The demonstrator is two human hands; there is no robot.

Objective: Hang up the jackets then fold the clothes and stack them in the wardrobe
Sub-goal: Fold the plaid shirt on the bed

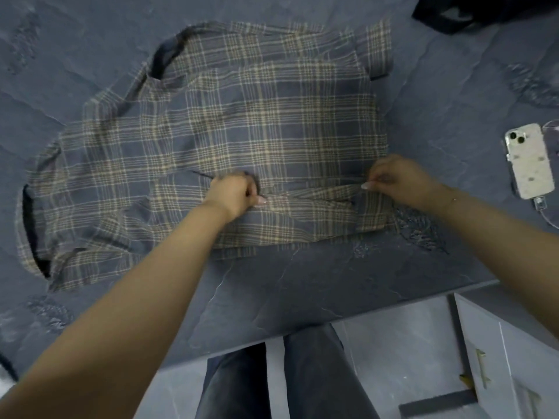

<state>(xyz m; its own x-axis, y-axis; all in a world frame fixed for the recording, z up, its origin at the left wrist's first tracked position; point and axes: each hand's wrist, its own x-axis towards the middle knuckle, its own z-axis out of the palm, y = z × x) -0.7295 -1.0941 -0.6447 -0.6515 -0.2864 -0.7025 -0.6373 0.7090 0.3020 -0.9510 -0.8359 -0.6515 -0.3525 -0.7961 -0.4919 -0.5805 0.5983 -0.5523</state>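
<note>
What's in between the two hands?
In the head view, only a bunched fold of the plaid shirt runs between the left hand and right hand. Both pinch it on the bed.

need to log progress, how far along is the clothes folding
Early on. The plaid shirt lies spread on the bed, no folded stack in view. In hand: left hand and right hand pinch its near edge, starting a fold. Left: finish folding it, handle the dark garment, stack in the wardrobe, unseen here.
</note>
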